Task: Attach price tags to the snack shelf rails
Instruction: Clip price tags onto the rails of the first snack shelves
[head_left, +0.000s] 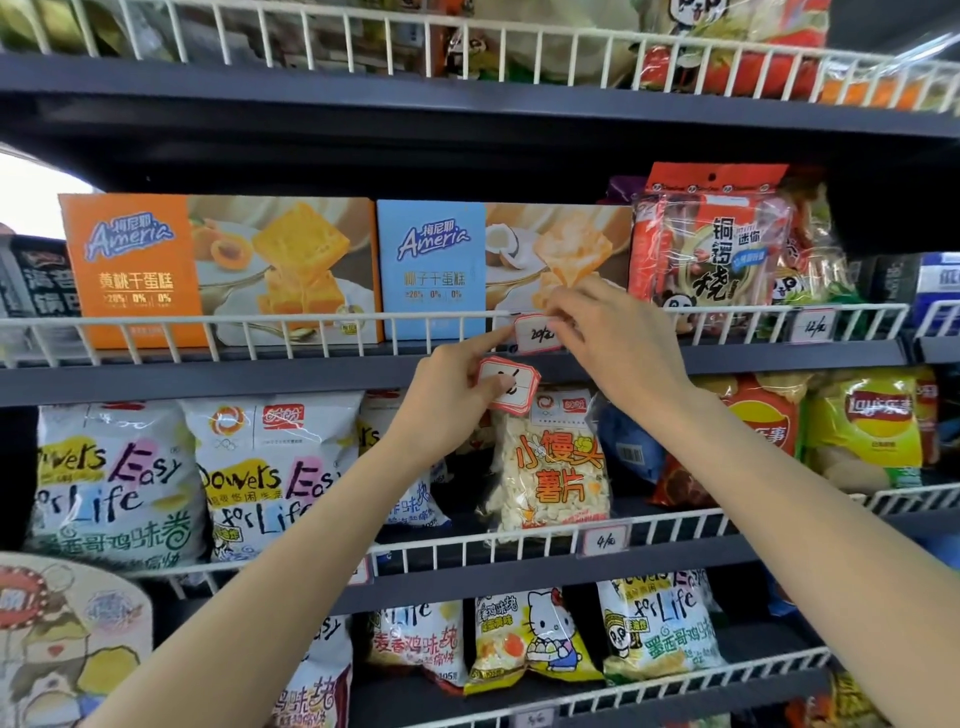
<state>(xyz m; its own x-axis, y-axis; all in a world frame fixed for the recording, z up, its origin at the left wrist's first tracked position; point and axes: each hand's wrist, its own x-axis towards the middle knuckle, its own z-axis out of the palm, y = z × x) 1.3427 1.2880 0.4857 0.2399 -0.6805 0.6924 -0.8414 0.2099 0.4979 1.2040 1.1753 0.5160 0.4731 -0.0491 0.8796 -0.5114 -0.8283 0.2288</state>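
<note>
A red-bordered price tag (537, 333) sits at the white wire rail (249, 318) of the middle shelf, in front of the blue Ameria box (431, 270). My right hand (613, 338) pinches this tag's upper right edge at the rail. My left hand (452, 395) holds a second red-bordered tag (506, 382) under its thumb, just below the shelf edge, while its forefinger reaches up to the first tag's left edge.
An orange Ameria box (208, 270) stands left of the blue one, red snack packs (711, 249) to the right. Tags hang on rails at the far right (811, 326) and one shelf lower (604, 540). Snack bags fill the lower shelves.
</note>
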